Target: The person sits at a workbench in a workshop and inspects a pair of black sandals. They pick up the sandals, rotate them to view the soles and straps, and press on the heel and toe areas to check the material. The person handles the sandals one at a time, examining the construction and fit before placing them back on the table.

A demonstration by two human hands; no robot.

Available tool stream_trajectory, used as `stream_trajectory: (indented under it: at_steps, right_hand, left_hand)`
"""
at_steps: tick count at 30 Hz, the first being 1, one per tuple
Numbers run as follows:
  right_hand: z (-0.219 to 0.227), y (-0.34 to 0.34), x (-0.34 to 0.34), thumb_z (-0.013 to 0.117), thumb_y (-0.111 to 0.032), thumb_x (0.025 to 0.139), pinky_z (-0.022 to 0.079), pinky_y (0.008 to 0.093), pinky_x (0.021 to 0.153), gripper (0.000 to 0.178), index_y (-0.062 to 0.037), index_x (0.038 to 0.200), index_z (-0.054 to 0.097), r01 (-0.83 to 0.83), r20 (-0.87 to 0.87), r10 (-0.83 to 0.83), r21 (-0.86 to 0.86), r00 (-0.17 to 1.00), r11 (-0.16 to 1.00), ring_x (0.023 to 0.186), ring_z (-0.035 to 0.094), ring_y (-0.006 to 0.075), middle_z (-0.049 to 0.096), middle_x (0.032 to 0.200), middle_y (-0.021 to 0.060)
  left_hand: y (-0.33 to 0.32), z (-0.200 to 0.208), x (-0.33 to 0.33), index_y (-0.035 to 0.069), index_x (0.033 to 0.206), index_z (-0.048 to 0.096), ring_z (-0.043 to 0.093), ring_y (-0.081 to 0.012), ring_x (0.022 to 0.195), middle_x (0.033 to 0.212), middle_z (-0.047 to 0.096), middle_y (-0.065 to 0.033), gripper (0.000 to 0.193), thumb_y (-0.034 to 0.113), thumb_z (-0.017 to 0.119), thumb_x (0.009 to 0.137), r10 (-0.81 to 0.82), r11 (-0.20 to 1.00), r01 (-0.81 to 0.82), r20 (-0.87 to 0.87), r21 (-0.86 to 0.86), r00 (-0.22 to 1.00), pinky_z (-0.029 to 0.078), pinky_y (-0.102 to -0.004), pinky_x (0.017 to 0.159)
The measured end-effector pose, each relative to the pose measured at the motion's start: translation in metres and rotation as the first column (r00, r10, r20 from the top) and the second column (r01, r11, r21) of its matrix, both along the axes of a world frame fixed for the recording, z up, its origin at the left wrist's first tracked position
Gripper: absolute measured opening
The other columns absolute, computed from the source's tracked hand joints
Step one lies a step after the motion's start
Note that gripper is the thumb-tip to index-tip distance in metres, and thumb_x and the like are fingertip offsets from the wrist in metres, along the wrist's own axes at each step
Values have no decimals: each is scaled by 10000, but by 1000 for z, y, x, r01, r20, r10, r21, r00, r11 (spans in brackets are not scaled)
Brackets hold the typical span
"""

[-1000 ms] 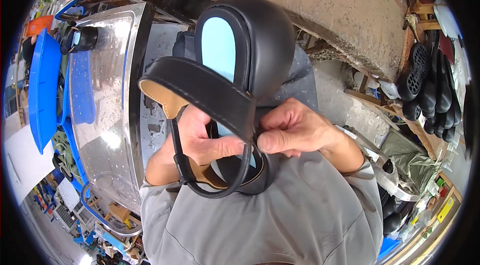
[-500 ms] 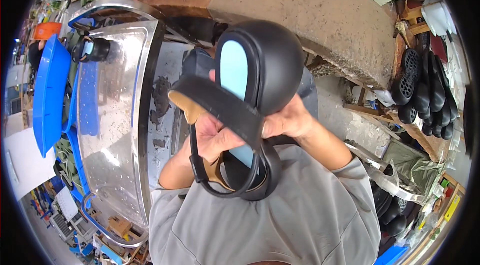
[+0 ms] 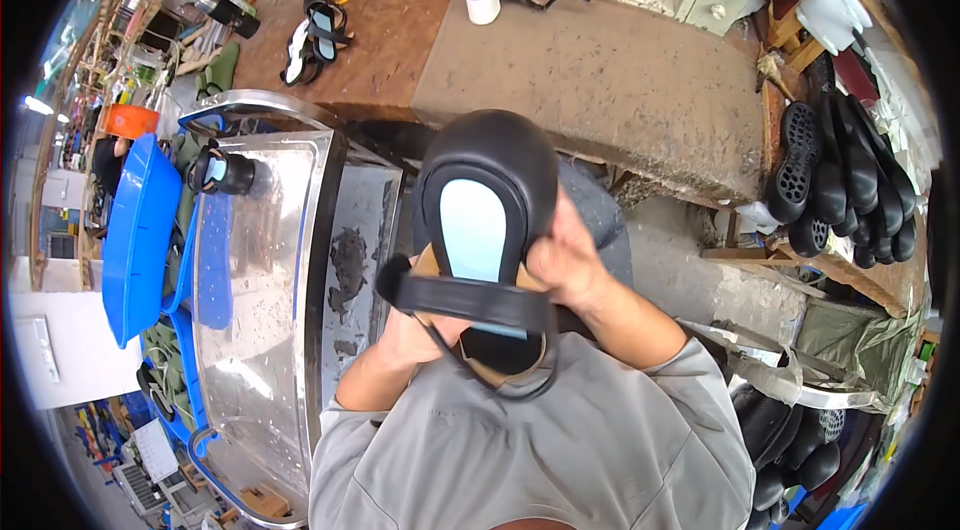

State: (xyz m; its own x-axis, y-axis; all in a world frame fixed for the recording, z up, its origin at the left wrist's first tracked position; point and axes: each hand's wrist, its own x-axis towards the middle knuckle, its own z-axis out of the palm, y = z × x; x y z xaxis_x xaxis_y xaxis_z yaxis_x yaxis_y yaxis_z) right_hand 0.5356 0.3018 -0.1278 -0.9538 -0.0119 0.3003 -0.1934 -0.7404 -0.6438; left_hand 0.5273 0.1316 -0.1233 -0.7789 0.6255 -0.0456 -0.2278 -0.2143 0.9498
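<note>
A black sandal (image 3: 505,168) with a thick rounded sole is between my two hands, in front of my chest. Its pale blue insole patch (image 3: 472,230) faces me. A wide black strap (image 3: 480,301) with tan lining crosses over it, and a thin strap loops below. My right hand (image 3: 568,258) grips the sandal's right edge, thumb on the rim. On the other side my left hand (image 3: 418,335) is closed on it under the strap; most of its fingers are hidden.
A clear-topped metal cart (image 3: 265,260) stands on the left with another sandal (image 3: 225,172), beside a blue tray (image 3: 140,240). Across the front runs a brown workbench (image 3: 590,80) holding sandals and a white cup (image 3: 482,5). Black soles (image 3: 835,180) hang at the right.
The sandal has swung round, its strap now lying nearly level and its insole facing me more squarely. My view has tilted up, showing more of the bench.
</note>
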Motion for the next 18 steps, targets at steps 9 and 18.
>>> stream_trajectory:
  at_steps: [9,18]
  right_hand:
    - [11,45,12,773,-190,725,332,376,1023,685,-17,1307,455,333,-469,-11,608,883,721,1244,410,275,389,1352,186]
    - [4,33,19,812,-138,650,403,376,950,608,-46,1190,547,316,-444,-41,565,895,762,1164,485,284,468,1286,198]
  left_hand:
    - [-11,5,22,-12,1164,568,587,-189,1000,1069,629,-72,416,187,692,820,-299,947,265,-197,-181,934,440,-334,865]
    - [14,1,23,16,1420,197,420,-208,1242,1343,394,-116,954,605,609,793,-269,949,232,161,214,950,364,-337,1007]
